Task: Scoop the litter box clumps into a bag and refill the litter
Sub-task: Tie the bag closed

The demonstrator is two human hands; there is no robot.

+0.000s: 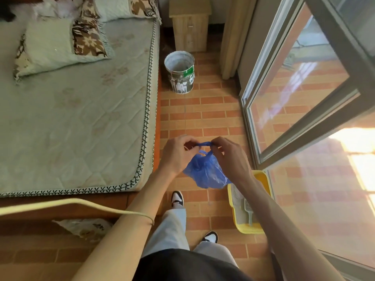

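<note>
From the head view, I see both hands raised in front of the body, working the top of a blue plastic bag (pixel 206 172). My left hand (pixel 175 154) has its fingers curled round one twisted handle strand; my right hand (pixel 230 157) pinches the other end of that same strand, so each grip is closed on bag material with nothing else in it. The strand runs taut between the two hands while the bag's body hangs below, bunched and rounded, which suggests it carries some weight. I judge this to be the tying-off step: the handles are pulled apart level so a knot can be drawn tight and the contents cannot spill.

The yellow litter box (pixel 261 180) sits on the brick-pattern floor (pixel 203 116) at lower right, just beside the glass sliding door (pixel 300 110), partly hidden by my right forearm. Pale litter lies in it, and a grey scoop (pixel 249 211) rests inside, handle toward me. With the scoop laid down in the tray, I take the scooping to be done.

A paint-streaked bucket (pixel 179 72) stands further ahead near a wooden cabinet (pixel 190 25), a likely place for the tied bag. A printed sack (pixel 85 227) lies on the floor at lower left by the bed (pixel 71 110); it may be the fresh litter, though I cannot read it.
</note>
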